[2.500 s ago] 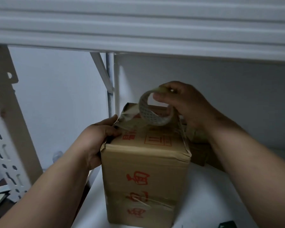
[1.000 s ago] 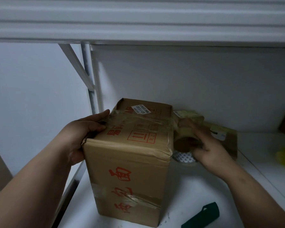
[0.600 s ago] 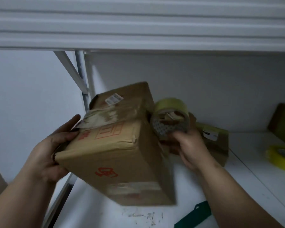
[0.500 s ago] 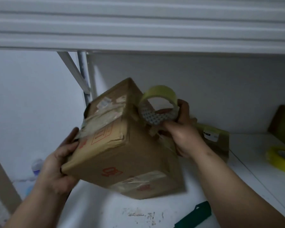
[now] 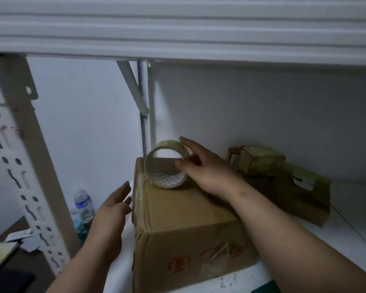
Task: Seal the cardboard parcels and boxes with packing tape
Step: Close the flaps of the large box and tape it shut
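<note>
Box [image 5: 186, 218] left edge taped, top apparently bare | right hand [image 5: 205, 172] pinches tape roll [image 5: 166, 164] | left hand [image 5: 112, 210] fingers straight, empty.

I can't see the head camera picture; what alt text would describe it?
A person's right hand grips a tape roll standing on edge atop a cardboard box on a white shelf, while the open left hand hovers by the box's left side. Smaller taped parcels lie behind on the right.

A storeroom: white slotted metal shelving [image 5: 28, 172] holds taped cardboard parcels [image 5: 287, 182] against a bare white wall [image 5: 262, 115].
</note>
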`<state>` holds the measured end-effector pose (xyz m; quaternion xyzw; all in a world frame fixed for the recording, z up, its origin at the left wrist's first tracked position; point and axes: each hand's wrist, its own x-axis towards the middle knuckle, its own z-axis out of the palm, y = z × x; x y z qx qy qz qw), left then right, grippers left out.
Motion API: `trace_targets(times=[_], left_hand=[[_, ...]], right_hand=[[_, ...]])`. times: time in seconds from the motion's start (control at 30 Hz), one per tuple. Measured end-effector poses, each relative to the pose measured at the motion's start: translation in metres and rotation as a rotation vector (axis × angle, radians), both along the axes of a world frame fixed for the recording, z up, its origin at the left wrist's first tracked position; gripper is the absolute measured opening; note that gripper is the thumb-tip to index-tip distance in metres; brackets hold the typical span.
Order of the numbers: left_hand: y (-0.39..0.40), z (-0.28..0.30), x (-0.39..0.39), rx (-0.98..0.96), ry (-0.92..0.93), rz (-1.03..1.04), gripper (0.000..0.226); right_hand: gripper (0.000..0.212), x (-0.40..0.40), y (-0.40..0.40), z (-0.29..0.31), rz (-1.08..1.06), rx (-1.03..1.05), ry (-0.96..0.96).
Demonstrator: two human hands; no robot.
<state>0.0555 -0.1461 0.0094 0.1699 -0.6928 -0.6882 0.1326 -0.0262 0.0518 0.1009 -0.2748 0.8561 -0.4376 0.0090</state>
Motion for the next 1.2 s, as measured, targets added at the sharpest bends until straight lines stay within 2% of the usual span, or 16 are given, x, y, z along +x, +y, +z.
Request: trace_targets(times=[0.07,0.13,0.2,0.3,0.4,0.5,0.53,0.67,0.87,1.0,1.1,1.2], left_hand=[[0.0,0.005,-0.004,0.073,0.102,-0.099,0.057],[0.002,0.007,-0.008,0.1,0.1,-0.224,0.076],[0.009,0.006,-0.01,-0.091,0.102,-0.283,0.083],[0.018,0.003,-0.012,-0.395,0.18,-0.205,0.071],[0.014,0.006,-0.015,-0.505,0.2,-0.239,0.069],[0.011,0.01,-0.014,-0.559,0.116,-0.282,0.058],[0.011,0.012,-0.013,-0.573,0.093,-0.287,0.061],[0.007,0.014,-0.01,-0.659,-0.104,-0.22,0.108],[0.009,0.022,-0.006,-0.63,-0.158,-0.263,0.118],[0.014,0.024,-0.004,-0.598,-0.14,-0.285,0.112],[0.011,0.025,-0.006,-0.581,-0.128,-0.271,0.099],[0.002,0.026,-0.01,-0.566,-0.171,-0.266,0.108]], right_hand=[[0.059,0.002,-0.008,-0.013,0.045,0.148,-0.007],[0.053,0.001,-0.016,-0.023,0.049,0.143,-0.007],[0.049,0.0,-0.019,-0.026,0.045,0.105,-0.026],[0.057,0.001,-0.022,-0.029,0.073,0.115,-0.042],[0.053,-0.001,-0.024,-0.034,0.047,0.128,0.0],[0.052,0.0,-0.026,-0.026,0.066,0.19,0.07],[0.054,0.001,-0.026,-0.022,0.079,0.214,0.092],[0.059,-0.001,-0.002,-0.005,0.032,0.335,0.232],[0.072,-0.013,0.062,0.012,-0.146,0.557,0.393],[0.058,-0.015,0.075,0.009,-0.21,0.666,0.612],[0.048,-0.022,0.08,0.004,-0.274,0.717,0.683],[0.041,-0.036,0.113,0.014,-0.448,0.692,0.648]])
